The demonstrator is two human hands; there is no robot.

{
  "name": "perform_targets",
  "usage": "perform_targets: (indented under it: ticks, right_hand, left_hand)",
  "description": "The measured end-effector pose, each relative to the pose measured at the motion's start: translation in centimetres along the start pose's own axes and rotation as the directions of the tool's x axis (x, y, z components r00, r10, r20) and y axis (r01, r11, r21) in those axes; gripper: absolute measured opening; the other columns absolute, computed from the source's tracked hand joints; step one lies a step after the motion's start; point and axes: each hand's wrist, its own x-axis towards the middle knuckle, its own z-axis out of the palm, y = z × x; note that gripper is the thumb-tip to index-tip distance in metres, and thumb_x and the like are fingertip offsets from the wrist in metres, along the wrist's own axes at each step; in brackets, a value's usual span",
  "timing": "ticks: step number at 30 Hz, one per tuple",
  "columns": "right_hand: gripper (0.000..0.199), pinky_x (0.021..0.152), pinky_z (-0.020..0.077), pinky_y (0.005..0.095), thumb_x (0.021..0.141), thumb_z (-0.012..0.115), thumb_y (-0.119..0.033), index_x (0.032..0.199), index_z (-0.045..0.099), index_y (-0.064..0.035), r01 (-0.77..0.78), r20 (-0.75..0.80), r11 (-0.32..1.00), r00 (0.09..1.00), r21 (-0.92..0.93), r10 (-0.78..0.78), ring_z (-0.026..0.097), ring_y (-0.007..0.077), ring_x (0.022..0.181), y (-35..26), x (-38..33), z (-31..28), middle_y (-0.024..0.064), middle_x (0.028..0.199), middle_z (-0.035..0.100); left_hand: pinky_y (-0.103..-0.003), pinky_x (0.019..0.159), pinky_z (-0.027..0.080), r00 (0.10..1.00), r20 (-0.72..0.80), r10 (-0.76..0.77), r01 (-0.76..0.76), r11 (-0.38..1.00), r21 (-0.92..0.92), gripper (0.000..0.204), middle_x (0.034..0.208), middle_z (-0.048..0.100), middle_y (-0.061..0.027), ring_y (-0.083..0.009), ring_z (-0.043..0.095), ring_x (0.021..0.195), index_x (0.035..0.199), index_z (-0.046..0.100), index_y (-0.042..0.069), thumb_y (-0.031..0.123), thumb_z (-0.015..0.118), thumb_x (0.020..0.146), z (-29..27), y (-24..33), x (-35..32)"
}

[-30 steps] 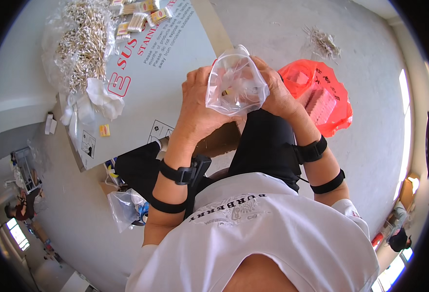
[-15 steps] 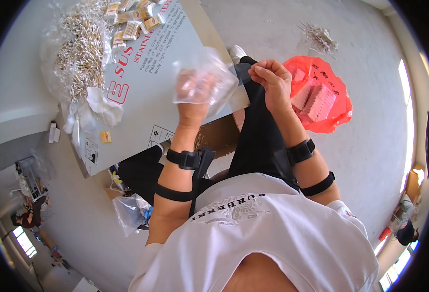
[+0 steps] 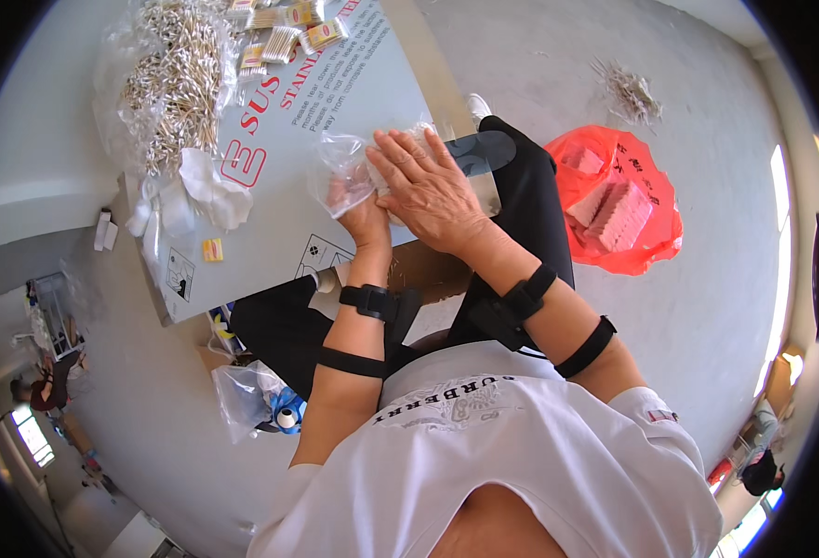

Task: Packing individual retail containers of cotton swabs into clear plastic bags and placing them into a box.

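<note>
The right hand (image 3: 428, 191) lies flat, palm down and fingers spread, pressing on a small clear plastic bag (image 3: 349, 167). The left hand (image 3: 361, 212) sits just beneath and beside it, fingers curled on the bag's near edge; how tightly it grips cannot be told. The bag rests on a grey board worktop (image 3: 335, 102) across the person's lap. Further left on the board lies a heap of cotton swabs (image 3: 172, 88) in loose plastic, with small bundled packets (image 3: 284, 23) near its far edge. A red plastic bag (image 3: 614, 200) lies on the floor to the right.
</note>
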Motion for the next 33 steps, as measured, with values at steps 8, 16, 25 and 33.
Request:
perform_targets:
  ticks: [8, 16, 25, 33]
  right_hand:
    - [0.064, 0.119, 0.0056, 0.0465, 0.097, 0.044, -0.042, 0.149, 0.029, -0.0075, -0.099, 0.033, 0.989, 0.994, -0.111, 0.104, 0.021, 0.0245, 0.146, 0.0, 0.5, 0.4, 0.0093, 0.156, 0.027]
    - [0.066, 0.118, 0.009, 0.049, 0.097, 0.041, -0.048, 0.148, 0.032, -0.0076, -0.131, -0.029, 0.978, 0.991, -0.162, 0.128, 0.022, 0.0242, 0.145, 1.3, 0.8, 0.7, 0.0092, 0.155, 0.03]
    - [0.062, 0.118, 0.0098, 0.0484, 0.098, 0.046, -0.04, 0.15, 0.029, -0.0122, -0.227, -0.238, 0.968, 0.939, 0.108, 0.247, 0.021, 0.0285, 0.145, 2.9, 0.9, -2.5, 0.0123, 0.156, 0.027]
    - [0.058, 0.118, 0.0121, 0.0457, 0.097, 0.047, -0.04, 0.148, 0.034, -0.0153, -0.182, -0.066, 0.972, 0.983, -0.151, 0.174, 0.023, 0.0256, 0.145, 2.0, 0.2, 0.7, 0.0076, 0.155, 0.03]
  left_hand:
    - [-0.033, 0.07, 0.048, 0.899, -0.075, -0.431, 0.338, 0.793, -0.507, 0.014, 0.09, 0.061, -0.0088, -0.0173, 0.057, 0.079, 0.094, 0.055, -0.004, 0.01, 0.055, 0.09, 1.5, 2.6, -0.2]
    - [-0.037, 0.066, 0.05, 0.981, -0.096, -0.172, 0.162, 0.982, -0.099, 0.014, 0.078, 0.062, -0.0116, -0.0218, 0.061, 0.075, 0.079, 0.06, 0.001, 0.011, 0.057, 0.087, 1.7, 1.4, 0.2]
    - [-0.046, 0.066, 0.048, 0.995, 0.07, 0.07, -0.094, 0.892, 0.442, 0.019, 0.082, 0.065, -0.0228, -0.0396, 0.062, 0.075, 0.087, 0.059, -0.001, 0.018, 0.056, 0.089, 0.7, -1.2, 0.2]
    - [-0.048, 0.065, 0.05, 1.0, -0.003, 0.023, -0.02, 0.924, 0.382, 0.023, 0.078, 0.067, -0.0188, -0.039, 0.066, 0.075, 0.084, 0.062, 0.004, 0.027, 0.062, 0.087, 1.3, 1.9, 0.6]
